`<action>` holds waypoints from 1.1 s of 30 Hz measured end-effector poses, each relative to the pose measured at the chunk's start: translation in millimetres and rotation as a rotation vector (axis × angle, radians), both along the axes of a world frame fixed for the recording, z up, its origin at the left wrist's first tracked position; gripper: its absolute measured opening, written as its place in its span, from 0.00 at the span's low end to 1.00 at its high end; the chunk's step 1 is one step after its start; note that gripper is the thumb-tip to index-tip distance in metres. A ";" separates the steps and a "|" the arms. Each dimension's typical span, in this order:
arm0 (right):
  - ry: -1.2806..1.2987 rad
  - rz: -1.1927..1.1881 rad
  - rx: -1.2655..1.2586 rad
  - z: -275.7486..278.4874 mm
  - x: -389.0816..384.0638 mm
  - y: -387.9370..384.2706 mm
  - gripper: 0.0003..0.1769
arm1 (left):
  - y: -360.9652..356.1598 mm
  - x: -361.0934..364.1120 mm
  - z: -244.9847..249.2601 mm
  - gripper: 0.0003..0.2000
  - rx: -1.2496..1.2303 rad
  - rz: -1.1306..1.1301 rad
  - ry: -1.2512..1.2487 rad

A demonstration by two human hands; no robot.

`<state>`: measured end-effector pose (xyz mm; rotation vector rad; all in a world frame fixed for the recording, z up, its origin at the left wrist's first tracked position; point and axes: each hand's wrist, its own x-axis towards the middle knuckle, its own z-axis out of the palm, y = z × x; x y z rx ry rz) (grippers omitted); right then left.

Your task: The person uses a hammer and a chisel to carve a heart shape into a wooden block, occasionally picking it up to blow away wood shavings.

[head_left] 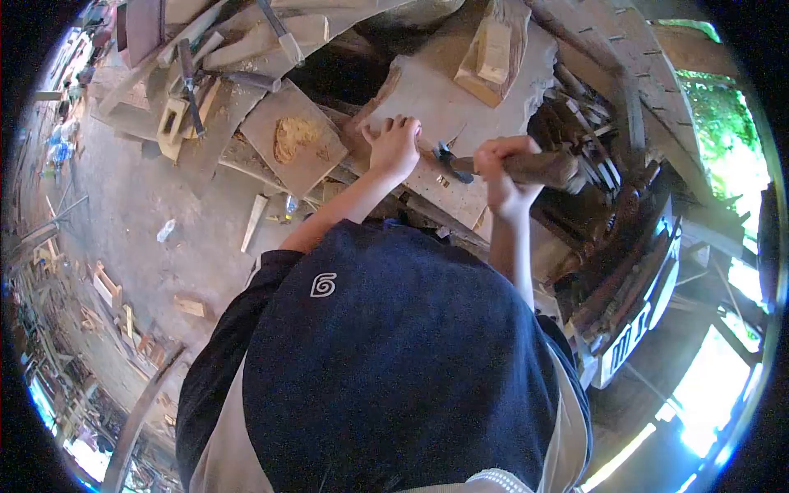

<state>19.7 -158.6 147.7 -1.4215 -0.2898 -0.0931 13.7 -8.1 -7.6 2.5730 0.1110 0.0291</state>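
Note:
My left hand [394,149] rests on the pale wooden bench board [440,90], fingers apart over its left part. My right hand [508,168] is closed round the thick wooden handle of a hammer [542,168]. Its dark, curved metal head points left, low over the board and a short way right of my left hand. Small wood chips lie beside the head. Beyond both hands, a light wood block [494,51] sits on a larger piece of timber [481,80].
To the left, a square board [316,160] carries a heap of wood shavings [294,138]. Farther left lie a chisel [281,31] and a wooden hand plane [171,123]. Dark metal tools [588,135] crowd the bench's right side. Wood offcuts [191,306] are scattered on the floor.

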 end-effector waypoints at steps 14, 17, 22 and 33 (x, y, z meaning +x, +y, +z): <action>-0.750 0.327 -0.292 0.9 -48.3 26.0 0.08 | 0.3 6.6 15.8 0.07 -0.098 0.046 0.139; -0.686 0.111 -0.261 2.8 -54.1 29.5 0.08 | 1.9 5.2 19.3 0.08 -0.080 0.034 0.144; -0.300 -0.123 0.052 6.9 -27.1 -39.4 0.04 | 3.1 4.2 18.0 0.07 -0.092 0.039 0.116; -0.112 -0.523 0.440 3.2 -86.9 -123.2 0.07 | 0.0 -3.9 8.3 0.06 -0.164 0.129 -0.110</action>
